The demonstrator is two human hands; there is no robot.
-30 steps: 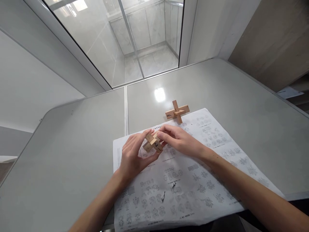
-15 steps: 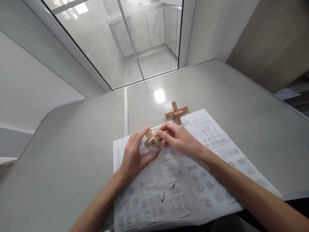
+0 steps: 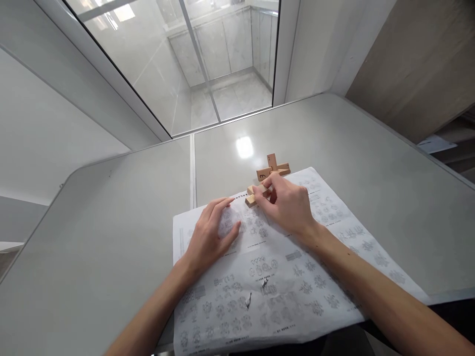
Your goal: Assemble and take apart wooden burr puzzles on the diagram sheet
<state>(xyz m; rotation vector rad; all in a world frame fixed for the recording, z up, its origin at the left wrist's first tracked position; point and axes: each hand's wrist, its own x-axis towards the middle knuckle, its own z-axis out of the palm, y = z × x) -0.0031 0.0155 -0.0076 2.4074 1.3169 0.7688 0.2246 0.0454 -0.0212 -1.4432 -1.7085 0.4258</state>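
Pale wooden blocks (image 3: 251, 200), mid-frame, point lower left from the right hand (image 3: 287, 203) pinching them; the left hand (image 3: 209, 233) curves loosely, empty.

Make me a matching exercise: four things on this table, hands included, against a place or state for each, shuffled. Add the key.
1. Left hand
2. Pale wooden puzzle
3. Darker wooden puzzle
4. Printed sheet

A. spread out beneath both hands
B. beyond the right hand
C. open, holding nothing
D. pinched in the right hand

Pairs: 1-C, 2-D, 3-B, 4-A
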